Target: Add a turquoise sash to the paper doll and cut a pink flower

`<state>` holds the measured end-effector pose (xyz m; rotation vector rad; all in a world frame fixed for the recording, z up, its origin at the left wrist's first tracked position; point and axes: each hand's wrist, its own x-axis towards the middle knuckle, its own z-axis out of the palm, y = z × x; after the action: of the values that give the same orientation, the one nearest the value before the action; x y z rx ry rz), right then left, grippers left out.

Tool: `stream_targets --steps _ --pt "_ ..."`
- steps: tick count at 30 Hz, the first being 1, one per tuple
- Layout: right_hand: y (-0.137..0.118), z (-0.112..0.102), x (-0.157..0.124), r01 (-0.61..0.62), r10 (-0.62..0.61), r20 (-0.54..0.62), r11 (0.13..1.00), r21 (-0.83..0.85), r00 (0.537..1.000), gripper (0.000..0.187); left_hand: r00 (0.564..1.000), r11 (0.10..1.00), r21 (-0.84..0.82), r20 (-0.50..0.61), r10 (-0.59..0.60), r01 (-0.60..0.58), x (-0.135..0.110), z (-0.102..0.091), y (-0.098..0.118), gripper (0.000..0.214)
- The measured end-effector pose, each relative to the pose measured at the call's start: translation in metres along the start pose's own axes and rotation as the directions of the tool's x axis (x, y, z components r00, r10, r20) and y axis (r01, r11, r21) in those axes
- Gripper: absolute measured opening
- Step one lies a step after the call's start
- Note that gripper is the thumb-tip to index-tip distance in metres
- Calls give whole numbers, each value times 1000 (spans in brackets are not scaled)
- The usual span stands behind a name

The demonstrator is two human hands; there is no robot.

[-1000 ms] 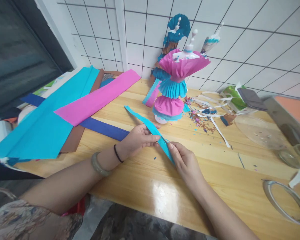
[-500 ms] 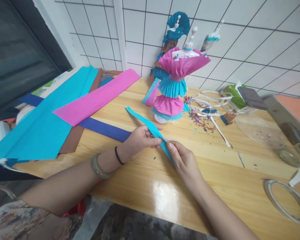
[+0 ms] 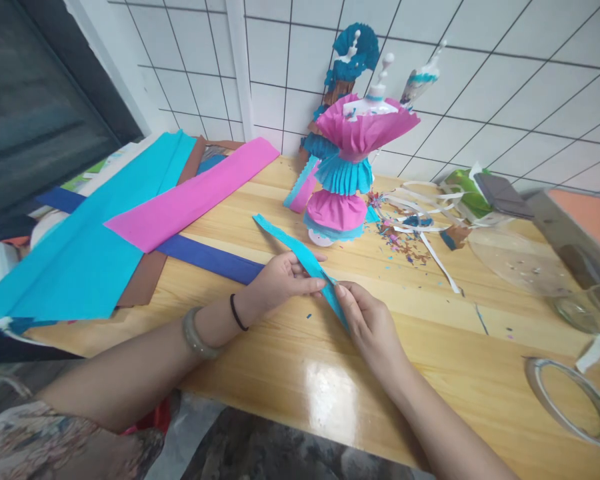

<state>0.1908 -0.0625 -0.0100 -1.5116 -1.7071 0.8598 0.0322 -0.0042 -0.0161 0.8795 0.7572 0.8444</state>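
A narrow strip of turquoise crepe paper (image 3: 286,238) stretches between my two hands, just above the table. My left hand (image 3: 287,280) pinches it near the middle, thumb on top. Close beside it, my right hand (image 3: 363,310) grips the strip's nearer part with thumb and forefinger. A short edge of the paper stands apart where the thumbs meet. Just beyond my hands stands a tiered doll-like figure (image 3: 347,177), dressed in ruffled pink and turquoise paper.
Turquoise sheets (image 3: 95,227), a pink strip (image 3: 195,193) and a dark blue strip (image 3: 213,258) lie on the left. Paper scraps (image 3: 403,240) litter the table right of the figure. A tape roll (image 3: 573,403) lies at the right, near a clear plastic disc (image 3: 517,260).
Both hands stay nearly in place on the turquoise strip. The paper edge between the thumbs has shifted slightly.
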Motion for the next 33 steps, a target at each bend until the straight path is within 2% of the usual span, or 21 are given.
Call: stream_targets --steps 22,29,33 --pt "3 0 0 -34 34 -6 999 -3 999 36 1000 1000 18 29 -4 4 0 0 0 44" --pt "3 0 1 -5 4 -29 1000 -6 1000 38 999 1000 10 52 14 -14 1 -1 0 56" --pt "0 -2 0 -15 17 -40 998 68 999 37 999 999 41 53 9 -12 1 -2 0 59"
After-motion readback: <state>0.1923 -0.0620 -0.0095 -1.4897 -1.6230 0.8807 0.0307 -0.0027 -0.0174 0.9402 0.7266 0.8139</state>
